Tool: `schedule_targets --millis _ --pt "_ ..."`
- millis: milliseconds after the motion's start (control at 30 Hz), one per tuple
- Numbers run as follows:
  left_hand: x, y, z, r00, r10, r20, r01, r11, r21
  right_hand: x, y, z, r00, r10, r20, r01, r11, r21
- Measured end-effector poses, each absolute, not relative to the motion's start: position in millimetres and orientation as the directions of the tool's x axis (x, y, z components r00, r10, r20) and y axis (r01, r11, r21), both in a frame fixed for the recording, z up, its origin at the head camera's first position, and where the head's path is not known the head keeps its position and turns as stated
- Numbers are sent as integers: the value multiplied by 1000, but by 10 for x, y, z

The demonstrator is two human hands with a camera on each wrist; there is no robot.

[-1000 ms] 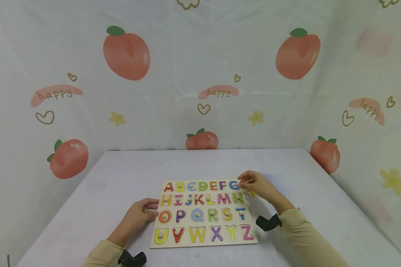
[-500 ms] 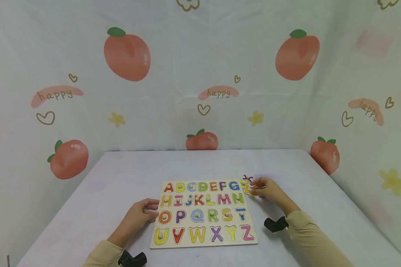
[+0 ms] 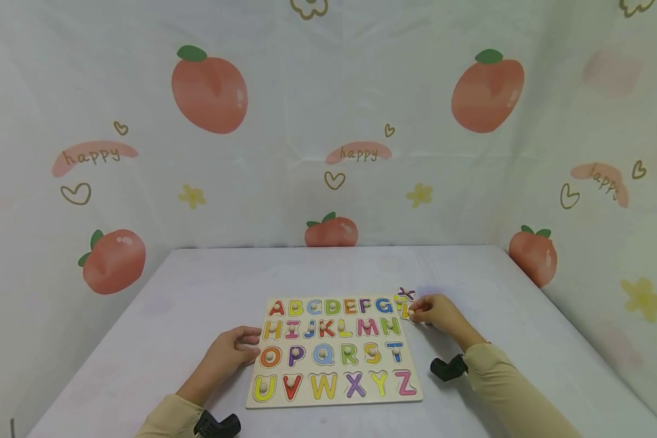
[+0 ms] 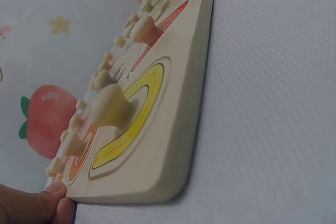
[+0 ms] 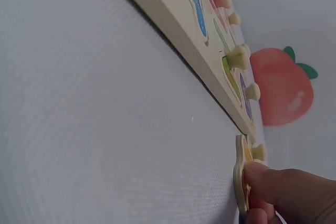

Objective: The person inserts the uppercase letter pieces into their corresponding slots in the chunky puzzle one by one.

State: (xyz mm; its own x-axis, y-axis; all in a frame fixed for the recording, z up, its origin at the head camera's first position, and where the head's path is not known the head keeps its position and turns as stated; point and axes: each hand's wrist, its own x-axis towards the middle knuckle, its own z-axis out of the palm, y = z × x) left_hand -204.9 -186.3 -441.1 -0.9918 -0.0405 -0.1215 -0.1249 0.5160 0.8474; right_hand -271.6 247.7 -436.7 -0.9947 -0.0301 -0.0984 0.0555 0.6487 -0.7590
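A wooden alphabet peg puzzle board (image 3: 306, 404) lies flat, with letters and small knobs in rows. My left hand (image 3: 229, 358) rests against its left edge, and in the left wrist view the thumb (image 4: 39, 203) touches the board's side near the yellow U (image 4: 152, 100). Past the board's top right corner, my right hand (image 3: 439, 317) pinches a yellow-orange letter piece (image 3: 404, 314). This piece (image 5: 239, 166) is partly covered by thumb and fingers in the right wrist view. Beside it are a purple X piece (image 3: 406, 293) and another yellow piece (image 3: 399, 301), partly hidden.
In the bottom row, the W (image 3: 323, 385), X (image 3: 355, 385), Y (image 3: 379, 382) and Z (image 3: 405, 382) places show no knobs. White cloth covers the table (image 3: 224, 274). A fruit-patterned curtain (image 3: 285, 91) rises behind it.
My right hand has moved right and slightly down from beside the G to the yellow-orange piece. The purple X piece now lies in plain sight beyond the corner. My left hand stays put.
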Motion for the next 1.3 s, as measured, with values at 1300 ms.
schedule_targets --millis 1300 --pt "-2016 -1849 -4360 -991 -39 -124 -127 513 849 -2041 1198 -4007 -913 -407 -3 -254 576 -777"
